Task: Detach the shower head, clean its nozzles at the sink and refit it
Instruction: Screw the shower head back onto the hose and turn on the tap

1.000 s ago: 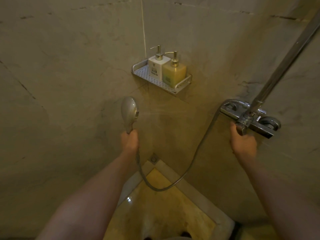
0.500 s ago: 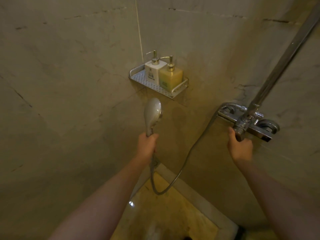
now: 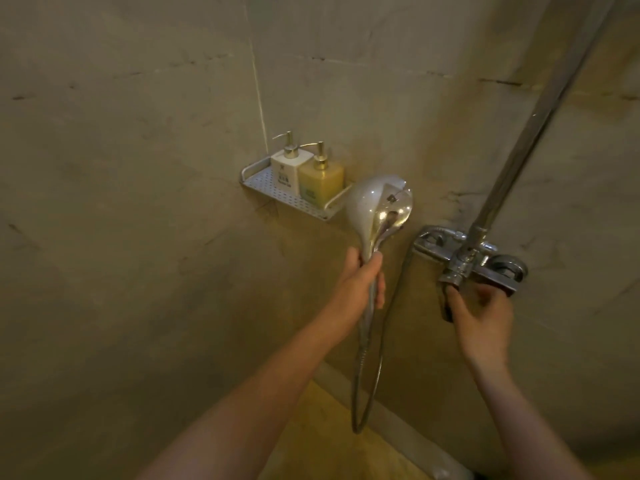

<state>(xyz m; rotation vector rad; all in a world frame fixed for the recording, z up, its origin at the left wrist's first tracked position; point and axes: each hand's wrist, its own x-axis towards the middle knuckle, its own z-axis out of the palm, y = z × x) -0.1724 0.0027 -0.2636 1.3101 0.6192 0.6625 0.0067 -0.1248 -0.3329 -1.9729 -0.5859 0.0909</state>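
We stand in a dim shower corner of beige marbled wall tiles (image 3: 121, 202). Our left hand (image 3: 360, 285) grips the shower head (image 3: 379, 209) by its handle, upright, just below the perforated shelf (image 3: 277, 194) with two pump bottles (image 3: 304, 174). Its hose (image 3: 367, 375) loops down between our arms. Our right hand (image 3: 481, 313), fingers loosely curled, touches the underside of the mixer valve (image 3: 467, 258), beneath the riser pipe (image 3: 540, 116).

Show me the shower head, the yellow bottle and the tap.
shower head (image 3: 372, 206), head view, back of its round face
yellow bottle (image 3: 320, 183), head view, front of its body
tap (image 3: 485, 263), head view, chrome body
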